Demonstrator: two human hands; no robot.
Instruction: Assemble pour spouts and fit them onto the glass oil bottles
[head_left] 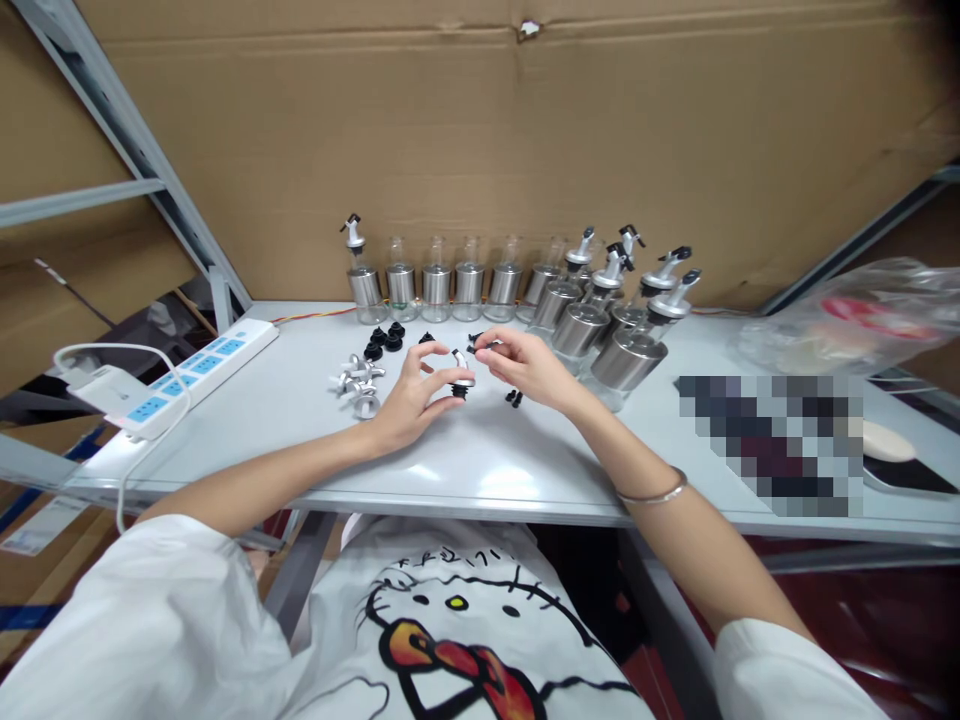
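Observation:
My left hand [415, 397] pinches a silver pourer spout [463, 376] with a black ribbed stopper at its lower end, held upright above the table. To its right, my right hand [525, 368] has its fingertips closed on a small black cap [474, 349], close to the spout's tip. Left of my left hand lie several silver spout pieces [363, 376] in a loose pile. Behind them sit several black stoppers [385, 341]. A few tiny black caps [514, 398] rest on the table below my right hand.
Glass bottles with steel sleeves [470, 280] line the back; several at right carry pourers [630, 355]. A white power strip [206, 375] with a plugged-in charger [105, 395] lies at left. A clear plastic bag [847, 320] and a blurred patch are at right.

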